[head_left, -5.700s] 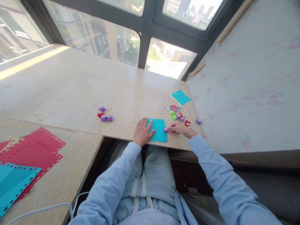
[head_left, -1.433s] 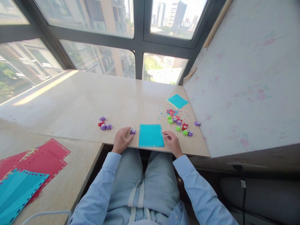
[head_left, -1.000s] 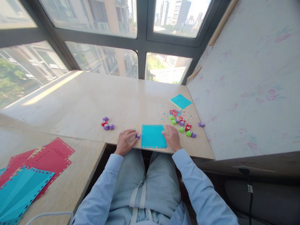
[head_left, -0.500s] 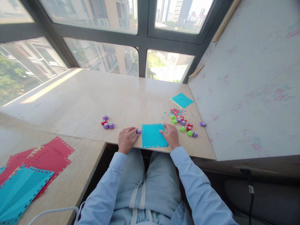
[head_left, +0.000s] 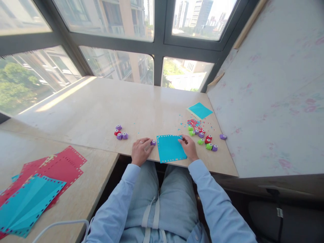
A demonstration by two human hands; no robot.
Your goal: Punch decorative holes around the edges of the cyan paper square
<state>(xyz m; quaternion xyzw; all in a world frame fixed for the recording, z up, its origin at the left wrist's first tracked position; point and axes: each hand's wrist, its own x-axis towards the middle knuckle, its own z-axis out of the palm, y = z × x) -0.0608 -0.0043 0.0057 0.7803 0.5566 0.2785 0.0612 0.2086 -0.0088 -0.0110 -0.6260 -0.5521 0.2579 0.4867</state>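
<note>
A square blue sheet of paper [head_left: 170, 149] lies near the table's front edge, with small holes punched along its top, left and bottom borders. My right hand [head_left: 189, 147] pinches the sheet at its right side, covering most of that border. On the left, my left hand [head_left: 140, 150] holds a small purple paper punch [head_left: 153, 142] between thumb and fingers, just off the sheet's upper left edge. Several purple and red punches [head_left: 119, 136] stand in a group beyond my left hand. More green, red and purple punches [head_left: 209, 146] are scattered to the right of my right hand.
Red and blue paper bits [head_left: 193, 123] lie in a pile beyond the right-hand punches. Behind them is a stack of blue paper [head_left: 200, 110]. Red punched sheets [head_left: 72, 168] and a creased blue one [head_left: 32, 202] overlap on the left table. A wall [head_left: 268, 101] bounds the right side.
My right hand has gone from resting on the sheet with fingers spread to pinching its right side. The sheet has turned slightly. The whole view has shifted a little.
</note>
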